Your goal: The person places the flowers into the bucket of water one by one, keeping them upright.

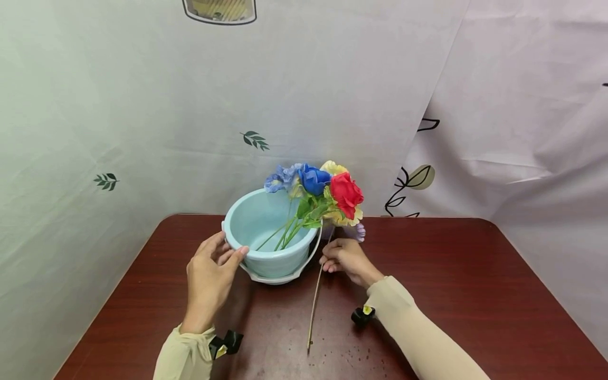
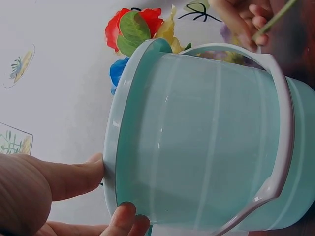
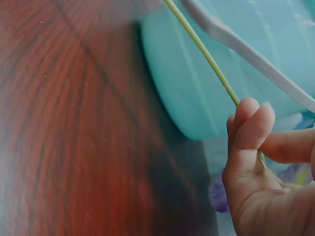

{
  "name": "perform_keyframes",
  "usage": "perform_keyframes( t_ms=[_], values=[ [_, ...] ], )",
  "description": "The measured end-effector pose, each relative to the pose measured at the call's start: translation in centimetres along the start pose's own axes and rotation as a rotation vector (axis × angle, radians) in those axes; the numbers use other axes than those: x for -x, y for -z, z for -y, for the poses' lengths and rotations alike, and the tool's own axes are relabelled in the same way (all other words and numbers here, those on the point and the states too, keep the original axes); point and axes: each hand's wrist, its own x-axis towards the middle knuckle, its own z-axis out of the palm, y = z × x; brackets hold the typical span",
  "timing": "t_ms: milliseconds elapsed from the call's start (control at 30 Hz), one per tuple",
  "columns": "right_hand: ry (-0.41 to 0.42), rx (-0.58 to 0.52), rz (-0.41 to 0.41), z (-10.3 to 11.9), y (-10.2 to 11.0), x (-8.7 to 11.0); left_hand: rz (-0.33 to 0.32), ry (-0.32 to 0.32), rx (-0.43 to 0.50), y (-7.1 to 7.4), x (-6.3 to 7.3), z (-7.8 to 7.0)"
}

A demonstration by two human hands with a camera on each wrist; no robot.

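Note:
A light blue bucket [image 1: 273, 264] stands on the table, its pale handle [image 2: 283, 123] hanging down along the outside. At its left, my left hand [image 1: 211, 272] grips the rim between thumb and fingers. Artificial flowers lean inside toward the right: a light blue bloom [image 1: 281, 178], a blue one [image 1: 313, 179] and a red rose [image 1: 347, 194], with green stems reaching the bottom. Just right of the bucket, my right hand [image 1: 349, 259] pinches a long thin flower stem [image 3: 209, 58]. That stem slants outside the bucket; which bloom tops it I cannot tell, as the flowers overlap.
Yellow petals [image 1: 334, 168] show behind the rose, and a purple bloom [image 1: 355, 232] sits low behind the bucket's right side. Small dark specks lie on the reddish-brown table [image 1: 451, 285] near its front. A pale printed cloth [image 1: 157, 95] hangs behind.

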Motion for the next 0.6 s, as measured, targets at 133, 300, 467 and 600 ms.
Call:
perform_keyframes(
  t_ms=[133, 300, 467, 600],
  values=[
    [0.027, -0.04, -0.067, 0.6, 1.2, 0.7, 0.01, 0.007, -0.007, 0.0, 0.1, -0.1],
    [0.051, -0.08, -0.119, 1.1, 2.3, 1.5, 0.017, 0.018, -0.014, 0.1, 0.1, -0.1],
    [0.081, -0.113, -0.152, 1.7, 3.2, 1.8, 0.013, 0.009, -0.019, 0.1, 0.1, -0.1],
    [0.092, -0.158, -0.176, 2.2, 3.7, 2.0, 0.008, 0.004, -0.014, 0.1, 0.1, -0.1]
  ],
)
